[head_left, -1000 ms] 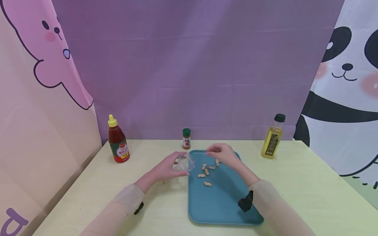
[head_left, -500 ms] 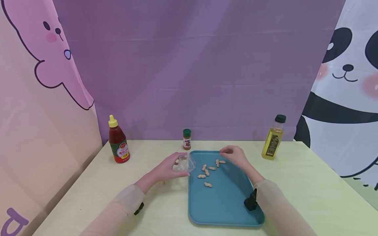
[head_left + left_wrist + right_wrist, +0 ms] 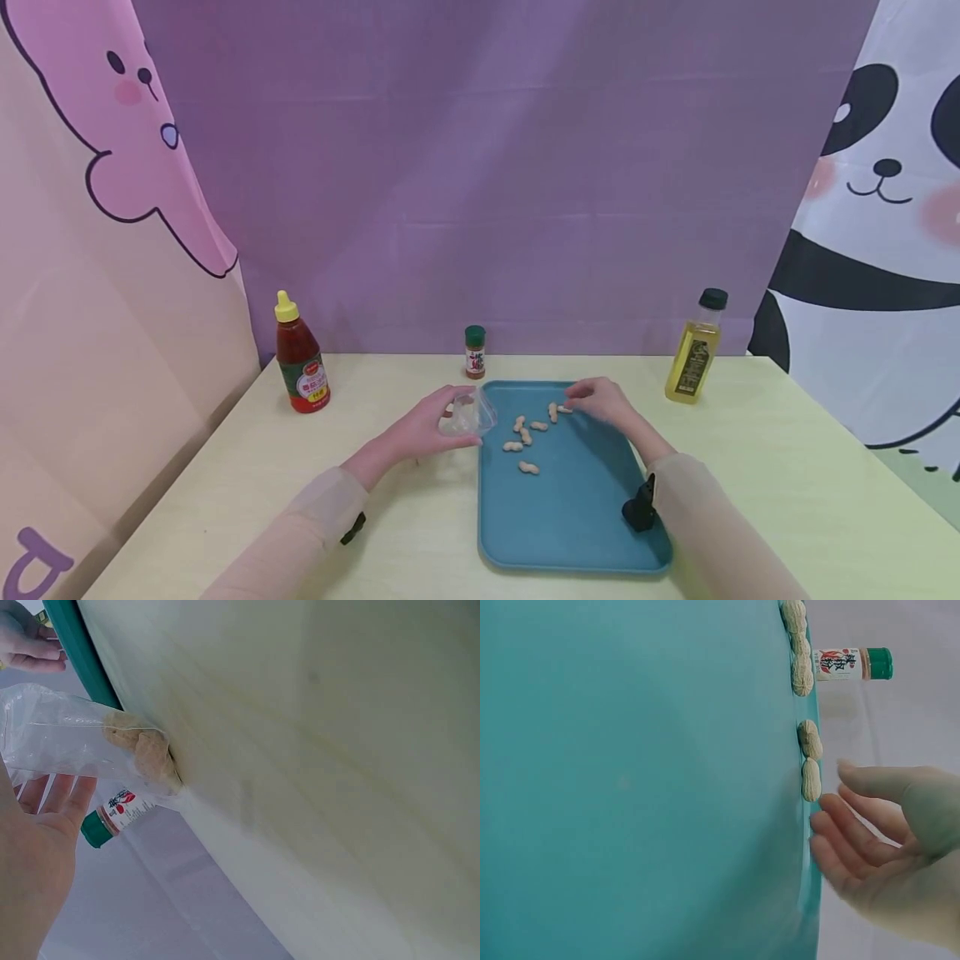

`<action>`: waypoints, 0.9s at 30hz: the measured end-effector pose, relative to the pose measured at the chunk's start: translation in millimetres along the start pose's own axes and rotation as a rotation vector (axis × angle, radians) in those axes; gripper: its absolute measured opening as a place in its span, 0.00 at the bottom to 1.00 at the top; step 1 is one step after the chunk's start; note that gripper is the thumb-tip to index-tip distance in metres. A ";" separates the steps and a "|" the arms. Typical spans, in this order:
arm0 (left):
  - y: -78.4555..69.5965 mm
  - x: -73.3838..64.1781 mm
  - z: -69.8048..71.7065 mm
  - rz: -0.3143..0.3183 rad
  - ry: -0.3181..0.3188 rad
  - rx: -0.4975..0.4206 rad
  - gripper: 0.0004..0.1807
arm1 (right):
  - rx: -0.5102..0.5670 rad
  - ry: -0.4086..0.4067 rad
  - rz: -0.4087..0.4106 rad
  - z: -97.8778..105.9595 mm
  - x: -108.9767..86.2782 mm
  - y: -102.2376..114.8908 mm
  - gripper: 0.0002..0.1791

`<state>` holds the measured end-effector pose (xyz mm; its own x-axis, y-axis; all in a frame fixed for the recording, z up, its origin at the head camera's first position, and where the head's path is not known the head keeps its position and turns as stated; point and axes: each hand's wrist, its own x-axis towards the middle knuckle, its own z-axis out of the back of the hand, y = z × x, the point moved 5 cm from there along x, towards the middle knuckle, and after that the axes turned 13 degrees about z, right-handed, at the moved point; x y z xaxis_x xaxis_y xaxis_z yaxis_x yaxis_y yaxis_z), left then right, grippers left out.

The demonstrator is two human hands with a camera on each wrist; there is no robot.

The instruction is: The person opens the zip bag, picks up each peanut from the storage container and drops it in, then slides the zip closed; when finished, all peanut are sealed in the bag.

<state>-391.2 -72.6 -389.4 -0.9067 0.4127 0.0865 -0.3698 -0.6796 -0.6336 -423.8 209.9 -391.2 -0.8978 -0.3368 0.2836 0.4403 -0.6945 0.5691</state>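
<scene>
My left hand [image 3: 431,429] holds a clear plastic bag [image 3: 60,735] over the left edge of the blue tray [image 3: 570,525], thumb on one side and fingers on the other. In the left wrist view, peanuts [image 3: 154,754] lie at the bottom of the bag. Over the tray's far part reaches my right hand [image 3: 603,402], its fingertips close to a peanut [image 3: 811,780]. The right wrist view shows that hand's thumb and fingers apart with nothing between them. Several more peanuts [image 3: 528,468] lie scattered on the tray's left and far side.
Behind the tray stands a small seasoning jar [image 3: 475,354] with a green lid. A red sauce bottle [image 3: 302,362] is at the back left, and an oil bottle [image 3: 693,354] at the back right. A purple cloth [image 3: 480,183] hangs behind the table.
My right hand has moved right and then down, from over the tray's far left part to the peanuts at its far middle. The left hand with the bag has stayed in place.
</scene>
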 end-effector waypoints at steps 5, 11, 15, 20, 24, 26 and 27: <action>0.2 -0.4 0.3 0.008 0.004 -0.001 0.45 | 0.017 0.067 0.072 -5.7 1.4 -9.3 0.16; -0.2 0.7 0.4 0.001 -0.003 0.007 0.45 | 0.008 0.111 0.023 -8.2 -1.4 0.4 0.14; -0.3 1.2 0.6 0.005 -0.006 0.017 0.45 | -0.004 0.141 0.014 -8.9 -3.2 9.3 0.13; 0.0 0.5 0.4 0.009 0.000 0.012 0.45 | -0.013 0.187 0.035 -10.6 -3.3 10.6 0.13; 0.2 0.0 0.2 0.015 0.001 0.008 0.45 | -0.020 0.207 0.035 -12.0 -3.7 7.0 0.12; 0.0 -0.2 0.2 0.013 0.000 0.007 0.45 | -0.021 0.204 0.027 -12.0 -4.2 6.0 0.11; 0.0 0.1 0.0 0.012 0.000 0.009 0.45 | -0.025 0.201 0.028 -11.7 -4.7 5.9 0.11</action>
<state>-391.3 -72.6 -389.4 -0.9109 0.4049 0.0791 -0.3611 -0.6897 -0.6277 -417.0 199.9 -398.2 -0.8692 -0.4749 0.1375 0.4672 -0.6978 0.5430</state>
